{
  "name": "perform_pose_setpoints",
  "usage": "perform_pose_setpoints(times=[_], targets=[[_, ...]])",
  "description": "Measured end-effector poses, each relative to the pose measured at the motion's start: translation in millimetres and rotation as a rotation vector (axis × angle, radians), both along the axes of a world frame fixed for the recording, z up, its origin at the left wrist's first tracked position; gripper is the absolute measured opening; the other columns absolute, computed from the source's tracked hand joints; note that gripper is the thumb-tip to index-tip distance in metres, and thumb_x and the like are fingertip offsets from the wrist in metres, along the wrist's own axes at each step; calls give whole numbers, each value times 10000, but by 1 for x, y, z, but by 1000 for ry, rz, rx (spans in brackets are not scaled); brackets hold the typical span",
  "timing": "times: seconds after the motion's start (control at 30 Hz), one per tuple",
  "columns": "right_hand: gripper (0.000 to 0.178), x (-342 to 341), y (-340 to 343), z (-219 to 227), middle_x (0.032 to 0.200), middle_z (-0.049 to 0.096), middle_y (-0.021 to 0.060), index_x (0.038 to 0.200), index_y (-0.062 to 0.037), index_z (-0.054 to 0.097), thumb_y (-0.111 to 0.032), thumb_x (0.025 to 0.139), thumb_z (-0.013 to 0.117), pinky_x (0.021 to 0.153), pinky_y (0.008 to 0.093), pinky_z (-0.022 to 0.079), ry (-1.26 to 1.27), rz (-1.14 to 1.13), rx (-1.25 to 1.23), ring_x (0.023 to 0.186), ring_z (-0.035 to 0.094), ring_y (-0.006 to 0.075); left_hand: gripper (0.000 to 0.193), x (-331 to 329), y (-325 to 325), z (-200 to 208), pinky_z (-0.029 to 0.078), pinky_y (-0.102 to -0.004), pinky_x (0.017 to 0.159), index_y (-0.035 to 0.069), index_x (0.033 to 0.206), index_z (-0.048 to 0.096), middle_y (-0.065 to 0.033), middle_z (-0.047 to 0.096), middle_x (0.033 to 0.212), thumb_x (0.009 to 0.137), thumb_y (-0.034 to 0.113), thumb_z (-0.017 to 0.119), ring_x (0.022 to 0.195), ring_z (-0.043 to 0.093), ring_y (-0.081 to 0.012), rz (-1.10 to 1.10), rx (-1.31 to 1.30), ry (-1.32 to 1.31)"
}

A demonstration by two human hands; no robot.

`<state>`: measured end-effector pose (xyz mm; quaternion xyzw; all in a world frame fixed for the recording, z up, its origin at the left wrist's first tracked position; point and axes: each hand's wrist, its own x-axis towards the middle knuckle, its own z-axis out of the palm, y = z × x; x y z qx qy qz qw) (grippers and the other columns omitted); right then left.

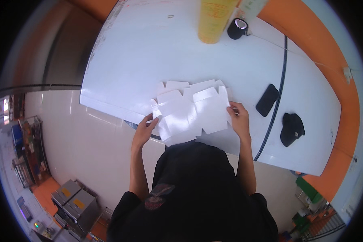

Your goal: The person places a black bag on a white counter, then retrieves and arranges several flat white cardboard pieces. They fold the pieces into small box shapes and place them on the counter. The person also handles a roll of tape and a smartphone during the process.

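Note:
A white cardboard box blank [177, 115], unfolded with creased panels and flaps, is spread at the near edge of the white table [141, 48]. Light glares off its middle. My left hand [145, 130] grips its left edge, thumb on top and fingers partly hidden behind the flap. At the opposite side my right hand [238, 115] pinches the right edge with thumb and curled fingers. The blank's near part reaches past the table edge toward my black shirt.
A black phone [267, 100] lies right of my right hand, near a black cable [285, 60] crossing the table. Beyond the cable is a black cap [292, 129]. A yellow cylinder [213, 20] and a small black round device [238, 29] stand at the back.

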<state>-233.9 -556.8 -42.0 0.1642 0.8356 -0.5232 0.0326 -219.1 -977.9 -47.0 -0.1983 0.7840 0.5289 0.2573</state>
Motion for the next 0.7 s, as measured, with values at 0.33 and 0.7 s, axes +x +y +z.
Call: perform_pose_setpoints(times=[0.33, 0.7], targets=[[261, -103, -2, 186, 1096, 753, 107, 1120, -73, 740, 35, 940, 587, 1236, 593, 285, 373, 603, 721, 1165, 664, 323, 837, 2, 17, -1, 493, -446, 1126, -81, 1553, 468, -239, 607, 1451, 1132, 628, 318, 1310, 619, -367, 145, 160, -47], [153, -95, -235, 12, 1198, 674, 83, 933, -155, 774, -102, 907, 634, 1275, 709, 176, 718, 1445, 552, 1307, 577, 286, 1133, 8, 28, -6, 369, -518, 1219, -35, 1655, 296, -218, 388, 1646, 1001, 870, 104, 1483, 438, -406, 403, 525, -60]])
